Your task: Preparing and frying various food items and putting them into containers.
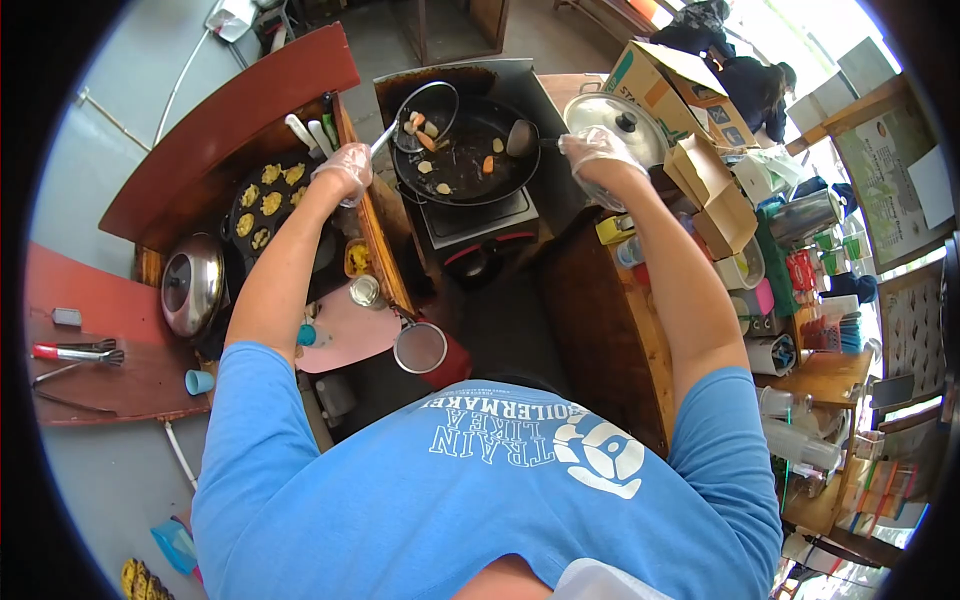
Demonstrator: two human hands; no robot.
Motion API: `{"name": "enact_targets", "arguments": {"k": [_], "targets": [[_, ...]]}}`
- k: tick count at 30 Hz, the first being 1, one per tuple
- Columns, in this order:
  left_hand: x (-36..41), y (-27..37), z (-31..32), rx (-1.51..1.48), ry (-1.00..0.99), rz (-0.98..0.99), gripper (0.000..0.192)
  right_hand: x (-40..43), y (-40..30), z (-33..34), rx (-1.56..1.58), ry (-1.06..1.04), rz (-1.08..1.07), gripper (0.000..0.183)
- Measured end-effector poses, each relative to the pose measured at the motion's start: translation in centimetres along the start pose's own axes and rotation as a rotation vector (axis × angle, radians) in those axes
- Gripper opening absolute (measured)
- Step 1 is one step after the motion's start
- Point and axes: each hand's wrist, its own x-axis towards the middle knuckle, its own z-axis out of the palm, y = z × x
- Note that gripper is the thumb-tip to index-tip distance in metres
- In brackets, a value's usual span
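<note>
My left hand (349, 172), in a clear plastic glove, grips the handle of a wire skimmer (442, 88) held over the left side of a black frying pan (457, 184). White and orange food pieces (424, 135) lie within the skimmer's ring. My right hand (600, 154), gloved too, holds a ladle (523, 139) by its handle, with its bowl at the pan's right side. An orange piece (488, 164) and several pale pieces (444, 188) sit in the pan, which stands on a gas stove (480, 217).
Left of the wooden partition (375, 240) is a moulded pan (262, 202) with yellow batter pieces, beside a domed lid (193, 285). A glass-like pot lid (616, 121) and cardboard boxes (709, 187) stand right. A sieve (420, 347) lies nearer me. People (756, 94) are at the far right.
</note>
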Motion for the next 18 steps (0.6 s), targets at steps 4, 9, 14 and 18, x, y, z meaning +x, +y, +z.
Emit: {"name": "enact_targets", "arguments": {"k": [4,9,14,18], "targets": [[-1.1,2.6,-1.1,0.355,-0.277,0.251,0.027,1.0,1.1,2.3,-0.176,-0.080,-0.197,0.025],[-3.5,5.7,-0.3,-0.160,-0.136,0.015,0.020,1.0,2.5,3.1,-0.284,-0.112,-0.331,0.025],[-4.4,7.9,1.9,-0.864,-0.424,-0.157,0.025,0.1,2.4,2.0,-0.415,-0.076,-0.450,0.023],[-4.5,7.4,3.8,-1.686,-0.595,-0.191,0.018,-0.4,2.0,1.3,-0.402,0.002,-0.441,0.022]]}}
